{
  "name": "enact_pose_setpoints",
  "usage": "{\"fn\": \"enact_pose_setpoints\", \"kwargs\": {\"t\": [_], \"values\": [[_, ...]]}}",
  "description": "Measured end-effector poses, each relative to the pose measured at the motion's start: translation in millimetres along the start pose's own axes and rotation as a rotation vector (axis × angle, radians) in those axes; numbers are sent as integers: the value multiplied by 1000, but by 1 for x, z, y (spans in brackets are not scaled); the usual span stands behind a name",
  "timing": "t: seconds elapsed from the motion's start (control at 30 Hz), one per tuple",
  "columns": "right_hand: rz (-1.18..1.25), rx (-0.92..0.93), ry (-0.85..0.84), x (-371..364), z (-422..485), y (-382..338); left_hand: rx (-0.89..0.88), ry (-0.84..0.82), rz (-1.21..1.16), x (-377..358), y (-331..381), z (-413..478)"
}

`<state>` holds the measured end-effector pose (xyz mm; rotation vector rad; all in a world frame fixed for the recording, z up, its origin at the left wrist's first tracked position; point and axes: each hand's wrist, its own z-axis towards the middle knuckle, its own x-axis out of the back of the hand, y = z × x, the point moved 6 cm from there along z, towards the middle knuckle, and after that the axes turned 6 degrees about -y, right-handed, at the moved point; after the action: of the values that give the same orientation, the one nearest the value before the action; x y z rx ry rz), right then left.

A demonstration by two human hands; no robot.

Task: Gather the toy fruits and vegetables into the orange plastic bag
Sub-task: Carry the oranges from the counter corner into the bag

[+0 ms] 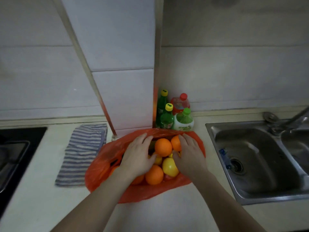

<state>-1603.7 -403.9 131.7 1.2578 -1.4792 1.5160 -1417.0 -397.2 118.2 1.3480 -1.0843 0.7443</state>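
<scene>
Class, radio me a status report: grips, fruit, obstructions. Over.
Both open: left grip, right grip, flanking the fruit pile. Pile on spread orange bag. Nothing blocking: bottles behind, striped cloth left.

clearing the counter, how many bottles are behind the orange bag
4, in the wall corner: tall yellow-capped green bottle at back left, shorter yellow-capped green bottle in front of it, red-capped bottle at back right, green-capped pale bottle at front right. Another could hide behind.

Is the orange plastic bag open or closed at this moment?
Open. The orange plastic bag lies with its mouth spread wide; oranges and a yellow fruit show inside, between the left hand and right hand.
</scene>
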Motion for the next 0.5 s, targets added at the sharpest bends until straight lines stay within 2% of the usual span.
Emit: {"fn": "enact_pose_setpoints", "kwargs": {"t": [0.23, 0.5], "values": [[-125, 8, 97, 16, -66, -79, -38, 92, 90, 51, -30, -82], [-205, 105, 200, 2, -127, -209, 21, 223, 117, 115, -109, -209]]}}
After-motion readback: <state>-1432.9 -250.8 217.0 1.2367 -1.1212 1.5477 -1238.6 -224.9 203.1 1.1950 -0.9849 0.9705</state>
